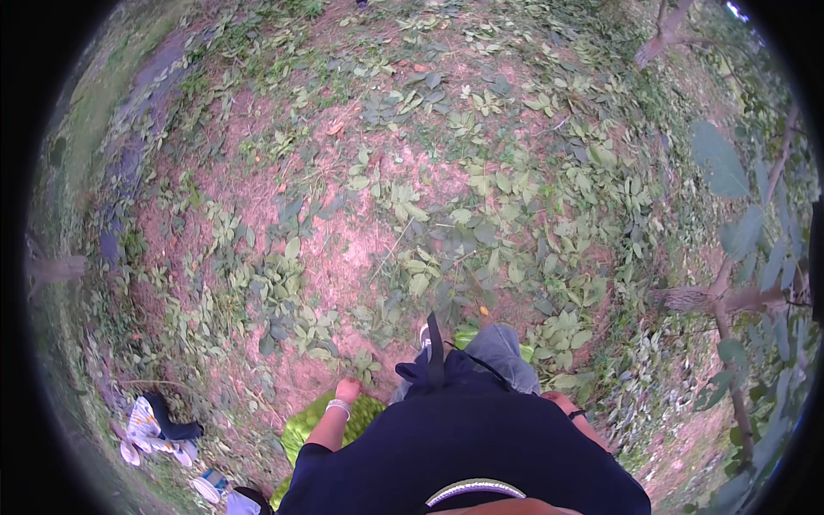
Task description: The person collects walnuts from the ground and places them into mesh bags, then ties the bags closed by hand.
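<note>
My left hand [348, 390], with a pale band at its wrist, is at the upper edge of a bright green mesh sack [302, 426]. Its fingers look curled against that edge. Rounded lumps show through the sack, which lies at my left side, partly covered by my arm. My right hand [560, 401], a dark band on its wrist, is low beside my right knee; my body hides most of its fingers. Another bright green piece [464, 338] shows by my legs, largely covered by my grey trousers [506, 354].
Leafy cuttings [412, 202] cover the reddish ground ahead. A tree branch [721, 300] with large leaves reaches in from the right. At lower left are a person [159, 429] in patterned clothing, a blue and white container [210, 485] and part of another person [246, 502].
</note>
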A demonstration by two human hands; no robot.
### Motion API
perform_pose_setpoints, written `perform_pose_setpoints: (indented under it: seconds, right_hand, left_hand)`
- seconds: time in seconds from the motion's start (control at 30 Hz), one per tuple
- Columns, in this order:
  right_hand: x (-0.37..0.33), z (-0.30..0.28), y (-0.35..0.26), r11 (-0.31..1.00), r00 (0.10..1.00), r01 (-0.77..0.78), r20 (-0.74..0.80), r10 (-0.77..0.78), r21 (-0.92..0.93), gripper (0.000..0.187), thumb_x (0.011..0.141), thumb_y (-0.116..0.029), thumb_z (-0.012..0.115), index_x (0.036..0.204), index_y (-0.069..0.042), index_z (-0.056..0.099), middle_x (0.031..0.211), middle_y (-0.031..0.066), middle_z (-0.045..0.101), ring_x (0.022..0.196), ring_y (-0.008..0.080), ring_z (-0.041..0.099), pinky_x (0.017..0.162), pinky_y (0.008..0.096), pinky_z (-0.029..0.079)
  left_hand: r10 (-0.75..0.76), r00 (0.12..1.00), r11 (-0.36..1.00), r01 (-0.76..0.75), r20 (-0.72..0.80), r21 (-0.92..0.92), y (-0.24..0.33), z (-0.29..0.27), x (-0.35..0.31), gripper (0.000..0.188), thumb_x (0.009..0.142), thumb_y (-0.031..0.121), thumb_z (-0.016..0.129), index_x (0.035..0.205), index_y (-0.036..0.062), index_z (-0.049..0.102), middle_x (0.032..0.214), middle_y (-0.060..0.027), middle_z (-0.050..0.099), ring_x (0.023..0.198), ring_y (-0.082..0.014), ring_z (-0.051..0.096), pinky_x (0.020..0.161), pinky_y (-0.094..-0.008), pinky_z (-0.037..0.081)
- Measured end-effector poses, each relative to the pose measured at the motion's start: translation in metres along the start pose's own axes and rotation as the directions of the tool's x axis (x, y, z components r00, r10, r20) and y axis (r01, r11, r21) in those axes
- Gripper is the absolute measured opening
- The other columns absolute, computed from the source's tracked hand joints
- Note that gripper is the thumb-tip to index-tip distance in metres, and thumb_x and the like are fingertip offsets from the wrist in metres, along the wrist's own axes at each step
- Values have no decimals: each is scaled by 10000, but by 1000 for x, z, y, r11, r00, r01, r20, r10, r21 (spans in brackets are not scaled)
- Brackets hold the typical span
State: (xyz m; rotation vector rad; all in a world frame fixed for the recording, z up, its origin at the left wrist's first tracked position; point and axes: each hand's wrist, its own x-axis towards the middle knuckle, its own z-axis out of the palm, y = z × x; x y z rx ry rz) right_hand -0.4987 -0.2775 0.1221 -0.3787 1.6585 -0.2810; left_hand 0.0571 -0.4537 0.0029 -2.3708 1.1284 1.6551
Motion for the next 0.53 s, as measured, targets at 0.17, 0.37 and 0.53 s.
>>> perform_pose_setpoints:
  seconds: [0.17, 0.37, 0.53]
  right_hand:
    - [88, -57, -66, 964, 978, 178, -146, -151, 197, 135, 809, -92, 472, 905, -29, 543, 757, 52, 591, 642, 124, 556, 588, 237, 457]
    - [124, -166, -331, 646, 572, 762, -413, -708, -52, 286, 880, -177, 485, 1111, -8, 482, 942, 84, 587, 811, 146, 570, 686, 261, 469]
    - [-27, -268, -597, 5, 22, 998, -298, -954, 58, 681, 803, -540, 473, 1239, -26, 373, 1110, 146, 529, 972, 230, 532, 830, 343, 410]
  left_hand:
    - [244, 966, 965, -250, -83, -74, 173, -45, 61, 241, 780, 166, 501, 895, -21, 600, 730, -106, 628, 664, -154, 604, 605, -278, 478]
    - [540, 819, 825, -561, 195, 72, 403, 15, 94, 267, 811, 167, 521, 1010, -5, 563, 830, -93, 630, 756, -167, 601, 699, -272, 469]
    - [588, 739, 611, -672, 329, 418, 459, 21, 145, 283, 823, 230, 522, 990, 7, 563, 856, -109, 623, 798, -194, 602, 721, -299, 468]
